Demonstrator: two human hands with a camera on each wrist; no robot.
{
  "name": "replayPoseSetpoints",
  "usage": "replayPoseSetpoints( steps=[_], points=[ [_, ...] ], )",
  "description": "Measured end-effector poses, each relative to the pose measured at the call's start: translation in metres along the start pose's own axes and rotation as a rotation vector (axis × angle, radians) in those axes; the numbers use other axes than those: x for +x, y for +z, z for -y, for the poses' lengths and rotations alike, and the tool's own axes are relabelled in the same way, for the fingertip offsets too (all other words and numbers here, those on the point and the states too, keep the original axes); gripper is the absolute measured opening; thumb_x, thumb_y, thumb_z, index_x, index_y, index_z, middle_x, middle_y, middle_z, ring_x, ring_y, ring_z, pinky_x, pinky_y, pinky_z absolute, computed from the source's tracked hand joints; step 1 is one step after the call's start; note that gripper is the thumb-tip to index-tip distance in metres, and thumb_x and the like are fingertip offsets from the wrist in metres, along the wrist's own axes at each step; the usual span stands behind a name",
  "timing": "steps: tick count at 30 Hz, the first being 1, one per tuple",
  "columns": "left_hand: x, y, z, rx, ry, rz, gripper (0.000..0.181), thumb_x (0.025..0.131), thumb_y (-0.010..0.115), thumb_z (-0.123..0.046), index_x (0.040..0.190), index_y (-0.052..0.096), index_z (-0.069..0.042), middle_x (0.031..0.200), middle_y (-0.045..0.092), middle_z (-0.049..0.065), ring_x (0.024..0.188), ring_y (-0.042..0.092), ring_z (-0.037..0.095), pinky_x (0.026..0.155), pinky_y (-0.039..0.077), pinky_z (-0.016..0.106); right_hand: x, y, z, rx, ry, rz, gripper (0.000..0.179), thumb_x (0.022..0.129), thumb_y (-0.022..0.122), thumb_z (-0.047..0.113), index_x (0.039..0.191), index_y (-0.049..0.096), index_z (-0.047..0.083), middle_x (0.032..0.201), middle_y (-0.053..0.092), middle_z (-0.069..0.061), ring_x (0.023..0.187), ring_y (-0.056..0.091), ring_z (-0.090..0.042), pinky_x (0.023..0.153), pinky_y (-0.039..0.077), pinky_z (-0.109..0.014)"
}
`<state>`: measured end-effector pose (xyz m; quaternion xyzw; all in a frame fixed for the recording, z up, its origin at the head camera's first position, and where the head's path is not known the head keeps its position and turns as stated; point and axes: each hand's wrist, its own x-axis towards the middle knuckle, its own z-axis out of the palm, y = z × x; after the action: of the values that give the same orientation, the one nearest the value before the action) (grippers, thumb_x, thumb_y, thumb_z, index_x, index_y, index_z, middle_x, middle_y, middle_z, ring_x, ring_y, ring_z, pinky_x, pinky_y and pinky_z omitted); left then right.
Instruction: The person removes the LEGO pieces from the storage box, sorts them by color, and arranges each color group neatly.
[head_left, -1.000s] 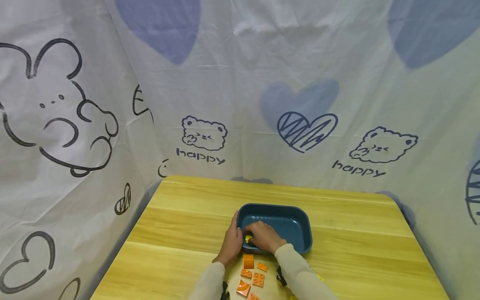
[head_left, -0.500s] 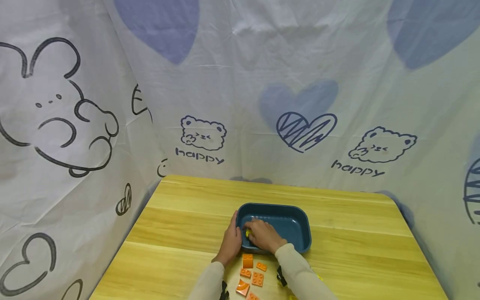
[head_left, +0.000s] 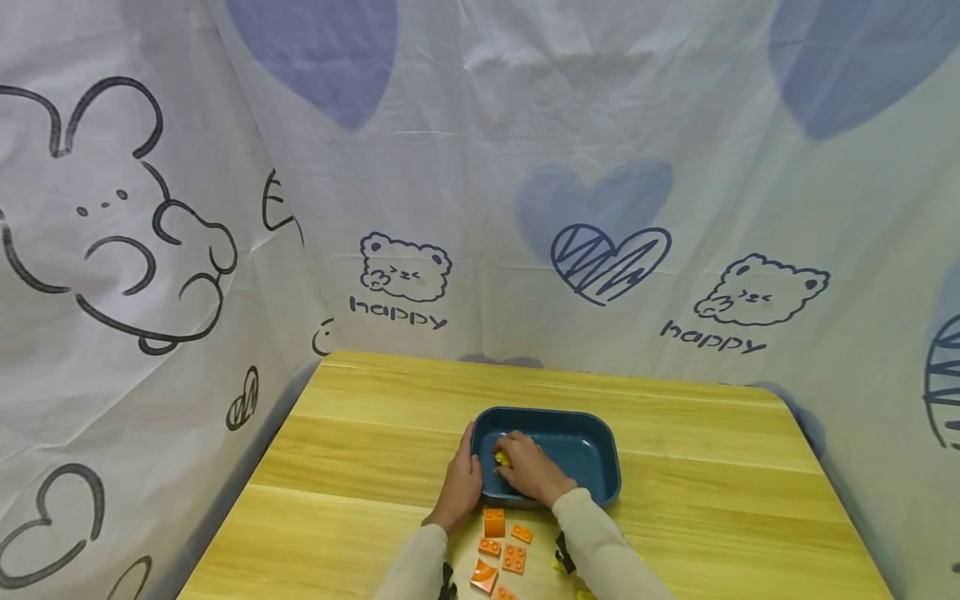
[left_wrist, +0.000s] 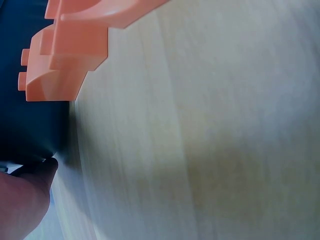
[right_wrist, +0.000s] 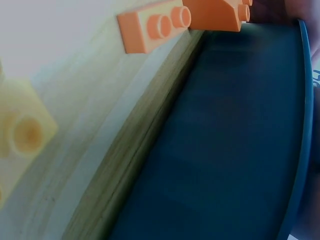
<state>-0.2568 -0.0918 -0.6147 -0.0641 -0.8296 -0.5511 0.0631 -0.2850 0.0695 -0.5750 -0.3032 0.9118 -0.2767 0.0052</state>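
A dark blue rectangular tray (head_left: pixel 592 454) sits on the wooden table. My left hand (head_left: pixel 459 483) lies along its left outer wall, fingers fairly straight; in the left wrist view a digit (left_wrist: pixel 37 175) meets the tray's side. Inside the tray's left end, my right hand (head_left: pixel 528 467) pinches a small yellow toy brick (head_left: pixel 502 458), partly covered by the fingers. Several orange toy bricks, among them a square one (head_left: pixel 513 559) and a curved one (head_left: pixel 483 576), lie in front of the tray between my forearms.
More yellow bricks (head_left: pixel 586 595) show by the right forearm, mostly hidden by the sleeve; one yellow brick (right_wrist: pixel 25 132) appears close in the right wrist view. A printed white cloth (head_left: pixel 510 333) hangs behind the table (head_left: pixel 360 433) and on its left.
Inside the tray, the right hand has shifted the yellow brick slightly away from the near wall. The left hand stays against the tray's left side.
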Motion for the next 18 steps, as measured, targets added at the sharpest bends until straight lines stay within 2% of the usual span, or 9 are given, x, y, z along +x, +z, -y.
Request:
replayPoseSetpoints(
  steps=[5,13,18],
  points=[
    [0.0000,0.0008,0.0016,0.036,0.047,-0.023,0.056,0.103,0.037,0.007,0.158,0.024,0.012,0.155,0.037,0.037,0.140,0.041,0.054,0.113,0.036,0.066,-0.0008,-0.0002,-0.0024,-0.015,0.001,-0.022,0.016,0.094,0.072,-0.002,0.111,0.073,0.000,0.104,0.065,-0.013,0.094,0.067,-0.028,0.083,0.061,-0.044],
    [0.0015,0.0011,-0.0013,0.008,-0.025,-0.002,0.057,0.106,0.035,0.006,0.161,0.021,0.009,0.161,0.033,0.032,0.146,0.036,0.048,0.118,0.031,0.062,0.0014,-0.0023,-0.0043,-0.030,0.006,-0.001,0.018,0.096,0.069,-0.004,0.112,0.074,0.001,0.106,0.071,-0.014,0.100,0.069,-0.029,0.087,0.061,-0.043],
    [0.0008,0.0010,-0.0018,0.020,-0.023,0.003,0.056,0.106,0.035,0.007,0.160,0.021,0.009,0.161,0.033,0.032,0.146,0.035,0.049,0.119,0.030,0.062,0.0024,-0.0031,-0.0036,-0.028,0.005,0.006,0.021,0.096,0.067,-0.006,0.116,0.073,-0.003,0.113,0.073,-0.016,0.107,0.070,-0.031,0.091,0.060,-0.044]
  ],
)
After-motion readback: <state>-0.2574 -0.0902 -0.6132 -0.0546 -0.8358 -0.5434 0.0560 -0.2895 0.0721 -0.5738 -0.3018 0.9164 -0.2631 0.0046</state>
